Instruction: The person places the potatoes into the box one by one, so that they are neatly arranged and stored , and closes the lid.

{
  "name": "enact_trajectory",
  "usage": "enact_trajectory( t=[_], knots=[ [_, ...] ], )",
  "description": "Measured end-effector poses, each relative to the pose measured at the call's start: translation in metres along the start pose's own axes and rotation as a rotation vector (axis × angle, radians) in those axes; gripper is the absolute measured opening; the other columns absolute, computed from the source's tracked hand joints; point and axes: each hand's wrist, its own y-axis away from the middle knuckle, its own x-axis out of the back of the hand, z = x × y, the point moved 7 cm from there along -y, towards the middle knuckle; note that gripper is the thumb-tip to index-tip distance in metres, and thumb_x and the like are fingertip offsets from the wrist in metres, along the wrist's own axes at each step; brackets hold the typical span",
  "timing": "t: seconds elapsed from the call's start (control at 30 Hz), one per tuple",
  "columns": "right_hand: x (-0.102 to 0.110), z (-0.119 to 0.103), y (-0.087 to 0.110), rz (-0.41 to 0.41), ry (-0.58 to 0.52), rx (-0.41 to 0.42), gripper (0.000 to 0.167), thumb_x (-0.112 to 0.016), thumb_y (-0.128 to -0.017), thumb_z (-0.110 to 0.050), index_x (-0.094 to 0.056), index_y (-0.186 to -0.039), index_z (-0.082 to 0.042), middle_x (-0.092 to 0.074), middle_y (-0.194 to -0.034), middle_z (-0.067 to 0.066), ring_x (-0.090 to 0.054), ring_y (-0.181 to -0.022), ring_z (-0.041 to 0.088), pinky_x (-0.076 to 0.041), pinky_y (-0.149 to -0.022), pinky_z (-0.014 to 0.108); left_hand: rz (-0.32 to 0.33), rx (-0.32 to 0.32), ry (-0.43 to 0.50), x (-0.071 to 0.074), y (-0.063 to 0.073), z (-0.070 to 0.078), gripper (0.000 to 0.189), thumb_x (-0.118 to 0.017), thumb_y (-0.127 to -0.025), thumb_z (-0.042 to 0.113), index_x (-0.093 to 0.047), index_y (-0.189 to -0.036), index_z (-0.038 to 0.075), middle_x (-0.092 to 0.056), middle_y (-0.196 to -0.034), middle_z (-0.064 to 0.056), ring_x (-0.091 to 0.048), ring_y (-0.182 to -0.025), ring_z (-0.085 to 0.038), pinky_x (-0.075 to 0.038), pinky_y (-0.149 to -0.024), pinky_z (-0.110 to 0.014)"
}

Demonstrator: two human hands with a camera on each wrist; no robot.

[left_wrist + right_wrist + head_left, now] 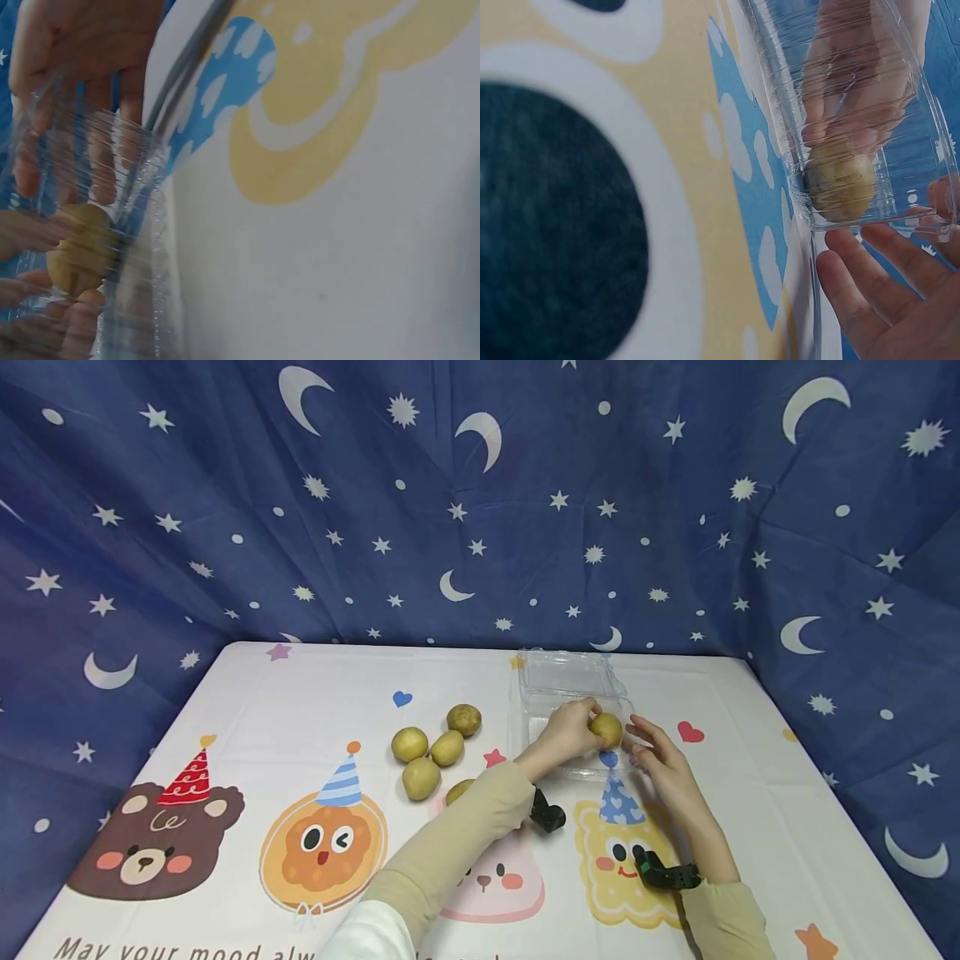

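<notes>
A potato (606, 730) is in my left hand (567, 732), gripped between thumb and fingers, inside the clear plastic clamshell box (536, 727). In the right wrist view the potato (841, 184) shows through the box's ribbed wall, low in the box. My right hand (660, 762) is at the box's right side, its fingers spread and fairly straight. Seen from the right wrist, the fingertips of the right hand (907, 292) are right at the box's edge. The box's lid (566, 672) is folded back, away from me.
Several potatoes (422, 778) lie in a loose group left of the box, one partly hidden by my left sleeve (457, 827). The white tablecloth (247, 710) has printed cartoon figures. A blue starry curtain (375, 585) hangs behind the table.
</notes>
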Motion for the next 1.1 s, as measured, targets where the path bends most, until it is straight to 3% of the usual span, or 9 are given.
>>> enact_trajectory(
  t=[0.43, 0.6, 0.67, 0.83, 1.1],
  knots=[
    [0.0, -0.001, 0.0, 0.001, -0.008, 0.003, 0.051, -0.041, -0.101, -0.014, -0.029, -0.151, -0.01, -0.041, -0.147, 0.023, -0.051, -0.105, -0.015, -0.044, -0.084, 0.009, -0.058, -0.032, 0.185, 0.006, 0.007, -0.001, 0.048, -0.077, -0.078, 0.016, -0.06, -0.122, 0.006, -0.068, -0.116, -0.012, -0.067, -0.101, -0.02, -0.05, -0.077, -0.018],
    [-0.001, 0.002, -0.001, 0.003, 0.024, -0.003, 0.051, -0.041, -0.102, -0.016, -0.029, -0.151, -0.011, -0.042, -0.147, 0.021, -0.058, -0.12, 0.016, -0.045, -0.085, 0.01, -0.076, -0.049, 0.228, 0.011, 0.015, 0.0, 0.048, -0.074, -0.081, 0.016, -0.058, -0.125, 0.007, -0.066, -0.12, -0.013, -0.067, -0.104, -0.023, -0.051, -0.079, -0.017],
    [-0.001, 0.003, -0.002, 0.005, 0.034, 0.0, 0.05, -0.041, -0.102, -0.017, -0.03, -0.15, -0.011, -0.043, -0.146, 0.021, -0.057, -0.122, 0.022, -0.045, -0.085, 0.01, -0.08, -0.056, 0.241, 0.014, 0.019, 0.001, 0.048, -0.073, -0.082, 0.017, -0.058, -0.126, 0.007, -0.066, -0.121, -0.013, -0.067, -0.106, -0.024, -0.052, -0.081, -0.018],
    [-0.001, 0.003, -0.003, 0.004, 0.031, 0.018, 0.05, -0.041, -0.102, -0.018, -0.03, -0.15, -0.009, -0.043, -0.146, 0.022, -0.058, -0.117, 0.008, -0.045, -0.085, 0.01, -0.07, -0.072, 0.266, 0.022, 0.028, 0.003, 0.047, -0.073, -0.083, 0.019, -0.058, -0.126, 0.008, -0.066, -0.12, -0.013, -0.066, -0.108, -0.024, -0.052, -0.084, -0.02],
    [-0.001, 0.003, -0.002, 0.002, 0.035, 0.01, 0.05, -0.04, -0.102, -0.019, -0.03, -0.15, -0.008, -0.042, -0.146, 0.022, -0.056, -0.118, 0.007, -0.045, -0.086, 0.01, -0.043, -0.114, 0.286, 0.031, 0.043, 0.004, 0.047, -0.072, -0.084, 0.018, -0.057, -0.127, 0.006, -0.067, -0.119, -0.012, -0.066, -0.108, -0.024, -0.052, -0.087, -0.022]
  ],
)
